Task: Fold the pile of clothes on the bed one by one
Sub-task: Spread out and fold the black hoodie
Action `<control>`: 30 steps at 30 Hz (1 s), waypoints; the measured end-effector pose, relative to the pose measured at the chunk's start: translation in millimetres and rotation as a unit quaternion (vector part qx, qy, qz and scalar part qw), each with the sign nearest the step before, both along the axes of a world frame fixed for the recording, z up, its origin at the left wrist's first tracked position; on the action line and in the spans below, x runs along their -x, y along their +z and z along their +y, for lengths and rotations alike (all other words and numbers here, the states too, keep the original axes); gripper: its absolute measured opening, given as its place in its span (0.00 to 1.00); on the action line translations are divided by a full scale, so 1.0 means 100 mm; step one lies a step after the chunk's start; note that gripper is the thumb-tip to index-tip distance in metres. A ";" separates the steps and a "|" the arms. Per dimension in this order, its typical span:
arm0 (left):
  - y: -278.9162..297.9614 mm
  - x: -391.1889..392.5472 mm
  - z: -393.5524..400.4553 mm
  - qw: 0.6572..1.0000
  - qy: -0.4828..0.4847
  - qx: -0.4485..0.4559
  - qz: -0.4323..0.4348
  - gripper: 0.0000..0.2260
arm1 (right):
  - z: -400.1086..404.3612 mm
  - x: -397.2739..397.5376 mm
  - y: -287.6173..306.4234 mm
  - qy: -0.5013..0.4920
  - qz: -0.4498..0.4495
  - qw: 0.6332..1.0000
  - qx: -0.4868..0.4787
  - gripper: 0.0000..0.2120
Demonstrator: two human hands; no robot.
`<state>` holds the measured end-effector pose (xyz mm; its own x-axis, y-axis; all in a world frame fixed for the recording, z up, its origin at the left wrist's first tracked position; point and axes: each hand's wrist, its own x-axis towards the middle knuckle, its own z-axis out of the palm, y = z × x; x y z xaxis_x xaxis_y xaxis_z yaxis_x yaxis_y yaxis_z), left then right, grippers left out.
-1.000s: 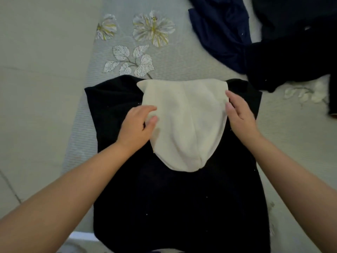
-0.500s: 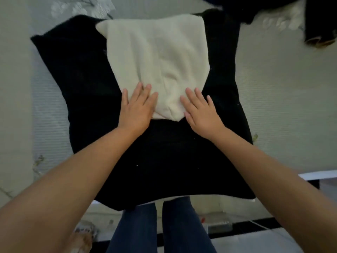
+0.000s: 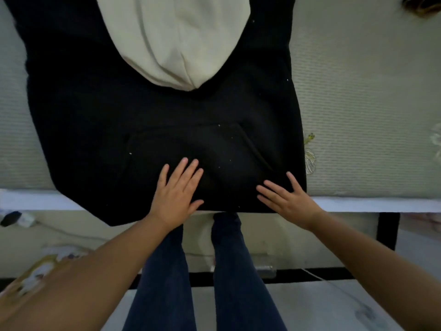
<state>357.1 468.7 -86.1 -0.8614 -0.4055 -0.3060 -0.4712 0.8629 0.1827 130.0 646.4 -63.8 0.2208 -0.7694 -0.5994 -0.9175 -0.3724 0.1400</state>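
Observation:
A black hoodie [image 3: 100, 120] lies flat on the bed, its hem hanging a little over the near edge. Its cream hood [image 3: 176, 37] is folded down onto the chest. A front pocket shows faintly on the lower part. My left hand [image 3: 177, 189] lies flat with straight fingers on the hem near the middle. My right hand [image 3: 284, 197] lies flat with spread fingers on the hem's right corner. Neither hand grips the cloth.
The grey quilted bedspread [image 3: 365, 96] with a flower print lies to the right and left of the hoodie. The bed's white edge [image 3: 381, 204] runs across below. My legs in dark jeans [image 3: 238, 271] stand against it. A dark garment corner [image 3: 424, 3] shows at the top right.
Both hands have slid down the hoodie from the hood to the hem at the bed's near edge, staying flat. The view has tilted down towards the bed's edge.

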 end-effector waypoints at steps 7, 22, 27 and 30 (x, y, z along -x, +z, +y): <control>-0.14 0.03 0.27 0.994 0.099 0.001 -0.049 0.49 | 0.07 0.06 -0.18 0.013 -0.030 0.999 0.038 0.22; -0.14 0.33 0.91 0.981 0.196 0.006 -0.011 0.44 | -0.78 0.53 0.67 -0.306 -0.276 0.886 -0.213 0.33; -0.04 0.31 0.79 0.977 0.200 0.028 0.063 0.33 | -0.96 0.64 0.79 -0.375 -0.292 0.834 -0.281 0.32; 0.14 0.31 0.67 0.979 0.184 0.003 0.090 0.27 | -0.95 0.56 0.79 -0.313 -0.222 0.893 -0.234 0.29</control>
